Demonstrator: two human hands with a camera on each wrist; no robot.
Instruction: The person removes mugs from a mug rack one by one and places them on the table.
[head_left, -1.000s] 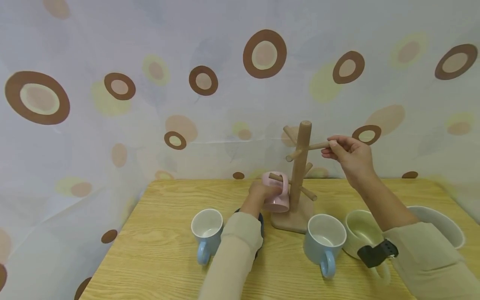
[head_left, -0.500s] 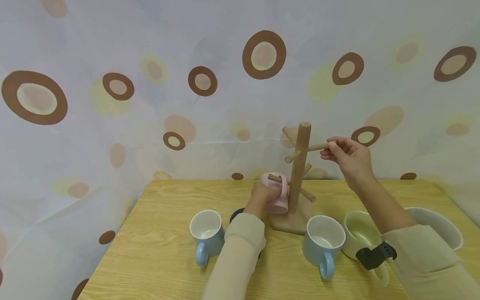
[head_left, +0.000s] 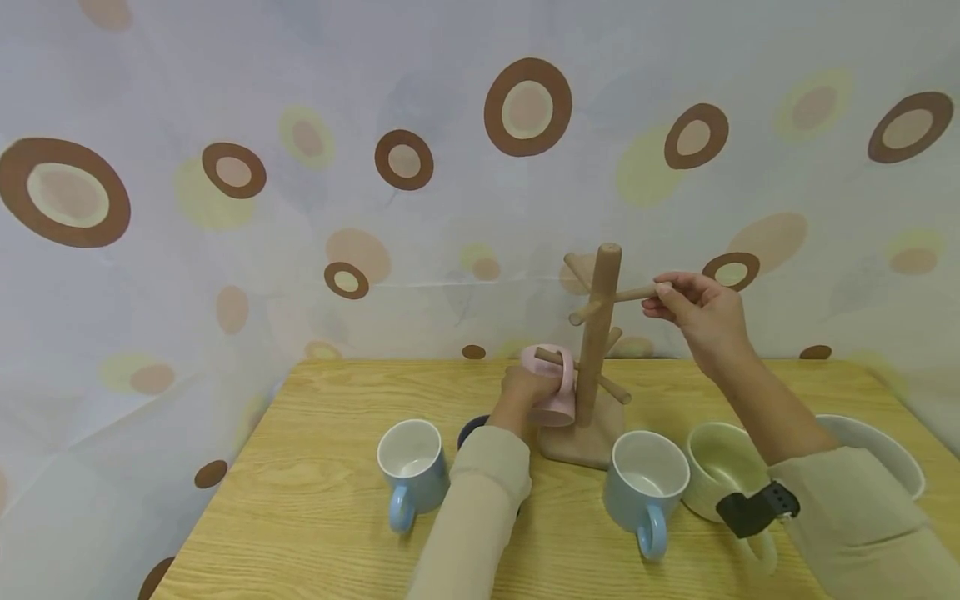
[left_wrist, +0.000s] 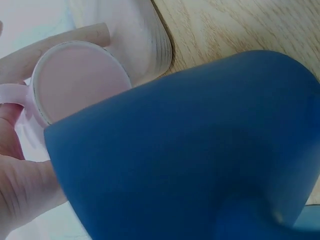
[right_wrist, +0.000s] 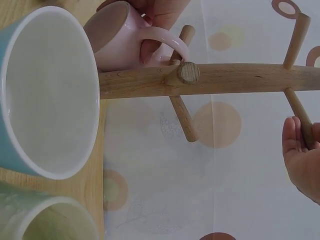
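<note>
My left hand [head_left: 527,387] grips a pink mug [head_left: 553,412] beside the wooden mug tree [head_left: 598,346]. The mug's handle sits around a lower left peg, and a finger reaches into the handle loop in the right wrist view. In the left wrist view the pink mug's base [left_wrist: 82,82] faces the camera. With thumb and fingertips, my right hand [head_left: 705,321] pinches the end of the upper right peg [head_left: 636,293]. A dark blue mug [left_wrist: 175,150] stands under my left forearm, mostly hidden in the head view.
Light blue mugs stand left [head_left: 412,467] and right [head_left: 647,479] of the mug tree. A pale green mug [head_left: 720,471] and a whitish oval bowl [head_left: 881,450] are by my right forearm. All rest on the wooden table [head_left: 300,500], before a patterned backdrop [head_left: 450,67].
The left forearm has shifted slightly right, showing more of the dark blue mug's rim. Both hands keep their holds on the pink mug and the peg.
</note>
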